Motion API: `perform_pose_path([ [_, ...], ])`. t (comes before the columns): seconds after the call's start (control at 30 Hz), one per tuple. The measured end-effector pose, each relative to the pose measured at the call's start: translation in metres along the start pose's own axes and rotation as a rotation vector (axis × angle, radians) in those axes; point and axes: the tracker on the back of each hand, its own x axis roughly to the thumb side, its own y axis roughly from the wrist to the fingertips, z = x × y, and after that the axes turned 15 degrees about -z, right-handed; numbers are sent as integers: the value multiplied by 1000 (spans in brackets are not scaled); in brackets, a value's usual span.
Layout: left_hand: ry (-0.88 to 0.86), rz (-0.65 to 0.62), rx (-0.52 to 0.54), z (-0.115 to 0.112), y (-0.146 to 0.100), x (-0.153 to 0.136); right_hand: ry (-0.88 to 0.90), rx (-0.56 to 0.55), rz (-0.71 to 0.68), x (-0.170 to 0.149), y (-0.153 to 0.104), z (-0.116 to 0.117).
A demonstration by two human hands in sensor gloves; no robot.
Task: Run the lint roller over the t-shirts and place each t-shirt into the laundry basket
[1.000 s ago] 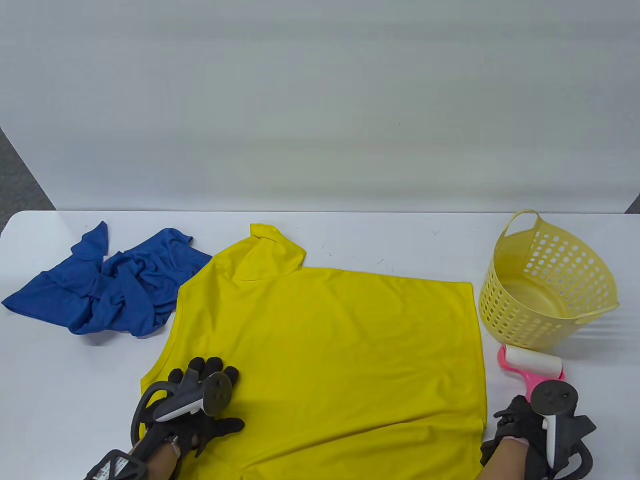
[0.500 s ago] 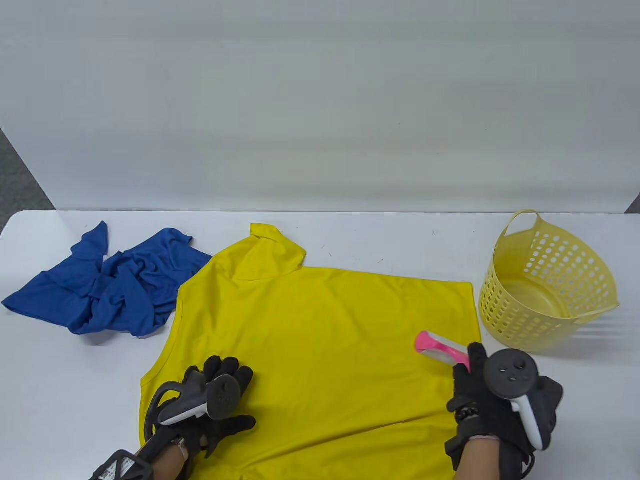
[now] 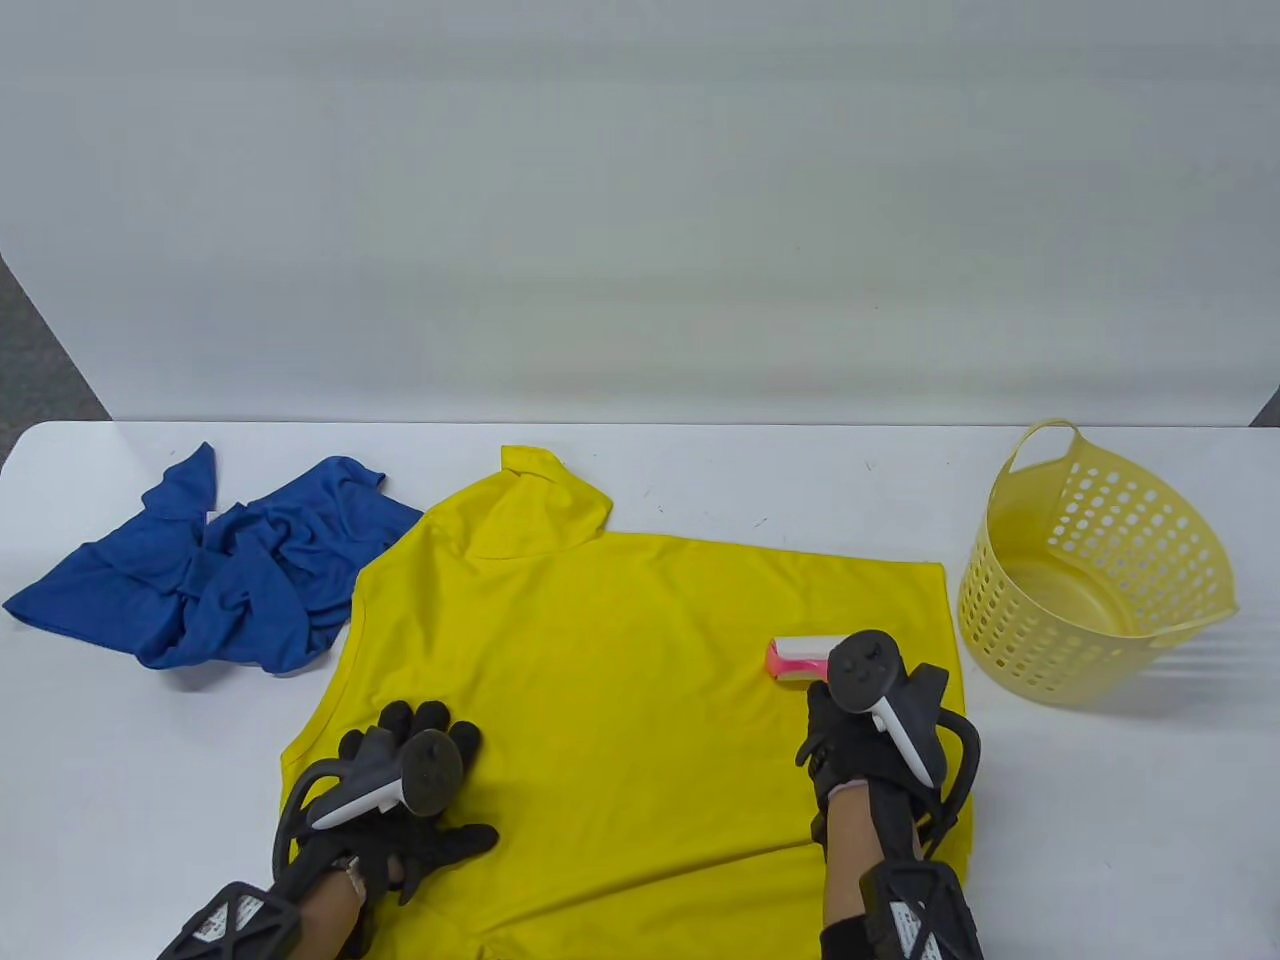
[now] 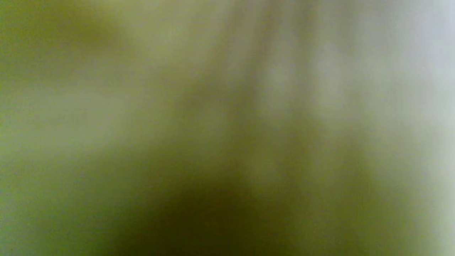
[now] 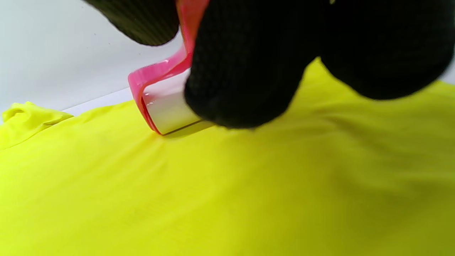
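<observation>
A yellow t-shirt (image 3: pixel 640 680) lies spread flat across the middle of the table. My right hand (image 3: pixel 850 730) grips the pink lint roller (image 3: pixel 795 660), whose white roll sits down on the shirt's right part; the right wrist view shows the lint roller (image 5: pixel 163 103) touching the yellow t-shirt (image 5: pixel 227 192). My left hand (image 3: pixel 420 770) presses flat on the shirt's lower left with fingers spread. A crumpled blue t-shirt (image 3: pixel 220 575) lies at the left. The left wrist view is only a yellow blur.
An empty yellow laundry basket (image 3: pixel 1095 570) with a perforated wall stands tilted at the table's right edge. A bare white tabletop (image 3: pixel 800 480) runs behind the shirts, backed by a grey wall.
My right hand picked the lint roller up from beside the basket, carried it left and set it on the yellow shirt. My left hand stayed pressing on the shirt.
</observation>
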Motion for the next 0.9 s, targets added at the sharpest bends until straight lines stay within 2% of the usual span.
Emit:
perform_pose_path([
  [0.13, -14, -9, -9, 0, -1, 1, -36, 45, 43, 9, 21, -4],
  [0.27, -20, -10, -12, 0, -1, 1, -125, 171, 37, 18, 14, -14],
  [0.33, -18, -9, -13, -1, -1, 1, -254, 256, -26, 23, -7, -19],
  [0.43, -22, -12, -15, -1, -1, 1, -305, 339, -84, 23, -48, -23],
  [0.53, -25, -14, -18, -1, -1, 1, -286, 382, -127, 15, -90, -25],
  [0.67, -23, -14, -20, -1, -1, 1, -213, 385, -143, 2, -123, -25],
  [0.77, -19, -13, -21, -1, -1, 1, -191, 372, -142, 1, -124, -24],
  [0.9, -18, -13, -22, -1, -1, 1, -211, 321, -133, 11, -89, -18],
])
